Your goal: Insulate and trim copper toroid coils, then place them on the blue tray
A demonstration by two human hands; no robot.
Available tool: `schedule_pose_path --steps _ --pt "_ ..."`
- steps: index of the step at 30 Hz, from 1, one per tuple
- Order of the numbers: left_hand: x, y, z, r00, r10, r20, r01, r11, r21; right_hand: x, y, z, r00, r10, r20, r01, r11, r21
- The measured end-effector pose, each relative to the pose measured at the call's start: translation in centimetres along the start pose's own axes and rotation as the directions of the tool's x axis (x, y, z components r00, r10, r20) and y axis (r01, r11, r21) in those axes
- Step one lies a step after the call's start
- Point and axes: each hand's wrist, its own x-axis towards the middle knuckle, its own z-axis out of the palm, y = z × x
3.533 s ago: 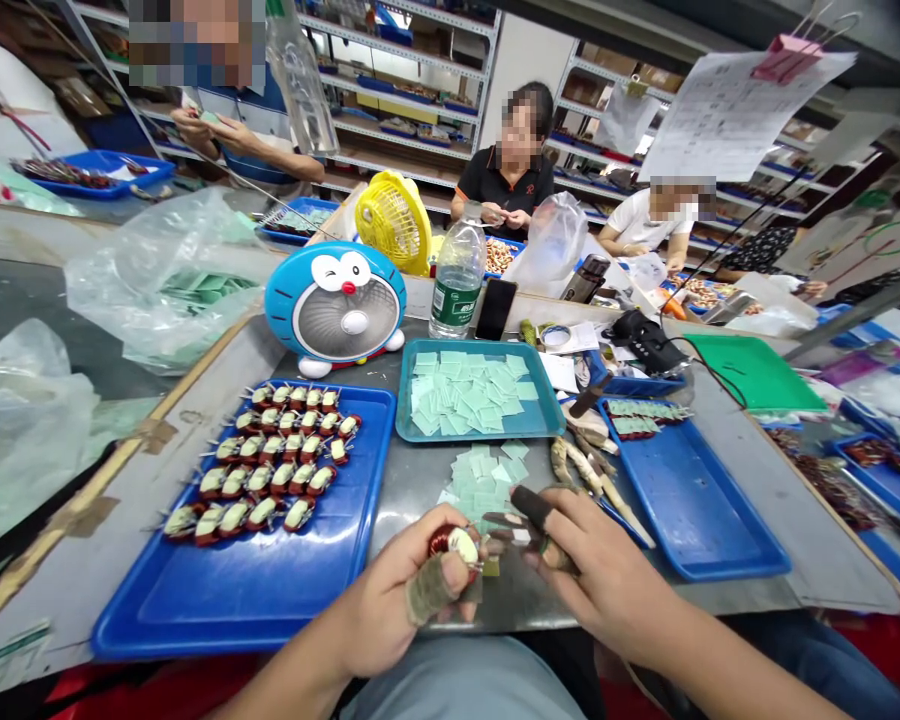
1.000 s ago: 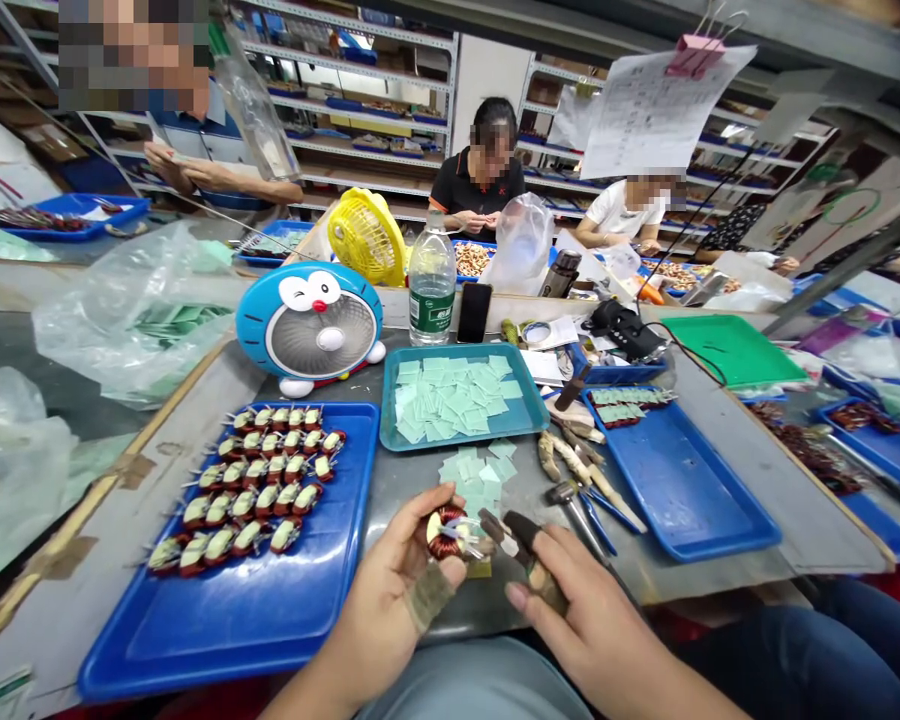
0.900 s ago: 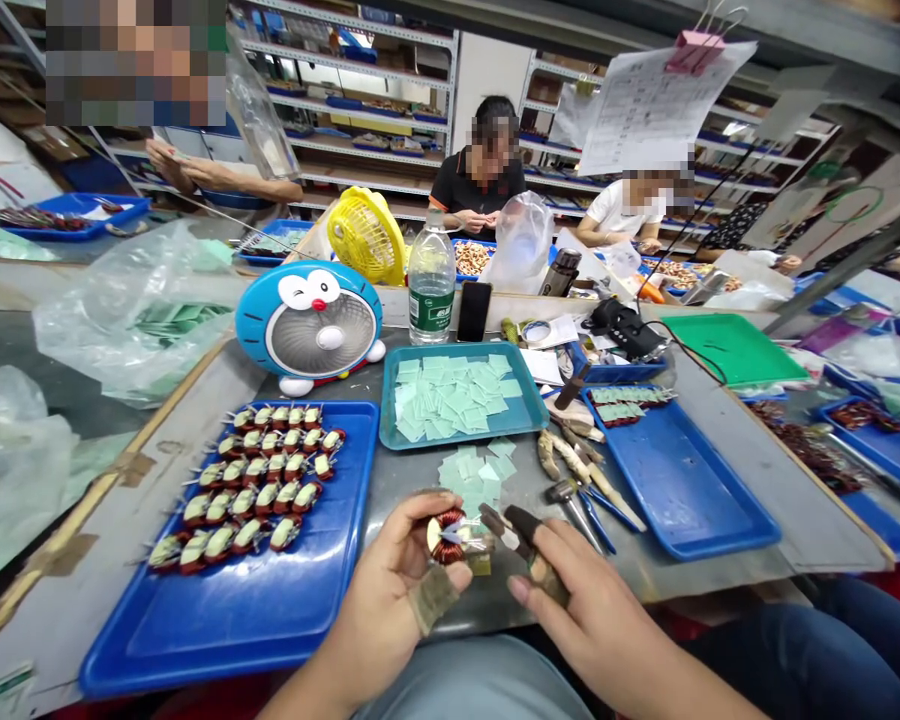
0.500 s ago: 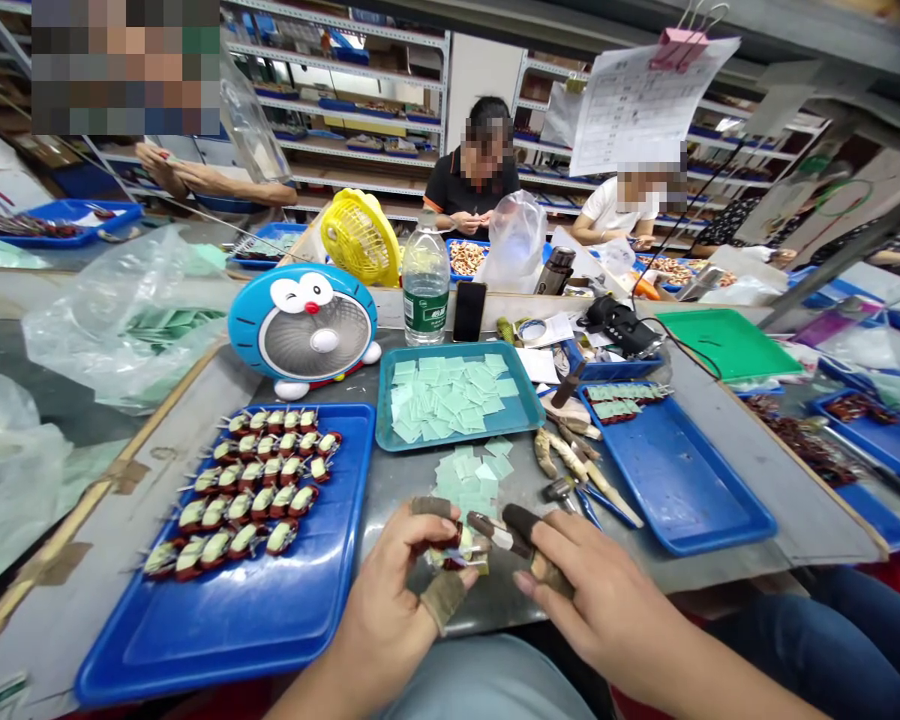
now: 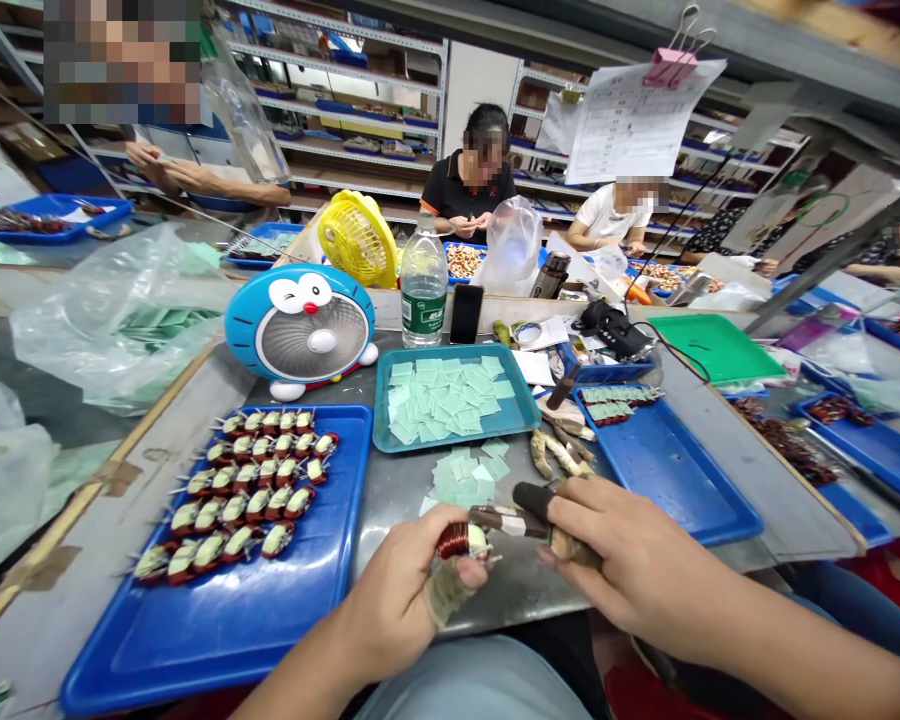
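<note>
A copper-wound toroidal coil is gripped at lower centre of the frame, above the tabletop, between the closed fingers of the left hand, whose thumb is bound in a worn cloth wrap. The right hand, curled and closed, is held at lower right with a taped hand tool pinched in it, the tool's tip just beside the coil; what kind of tool it is cannot be told. The coil is judged small, stiff and rather dense for its size, its enamelled winding slick and its thin leads easily bent, so it is best taken by the wound body. Both forearms are angled inward from the bottom edge. Rows of similar coils are laid on a blue tray at lower left, and loose pale green slips are scattered above the hands.
</note>
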Motion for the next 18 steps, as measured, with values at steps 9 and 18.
schedule_pose_path --steps 9,18 --pt "-1.3 0.7 -1.1 0.990 0.042 0.133 -0.040 0.999 -0.023 1.0 1.0 0.4 0.971 -0.072 0.227 -0.006 0.945 0.326" --pt "-1.3 0.2 -0.5 0.994 -0.009 0.111 0.041 0.956 -0.289 0.9 -0.2 1.8 0.989 -0.035 0.145 0.011 0.987 0.158"
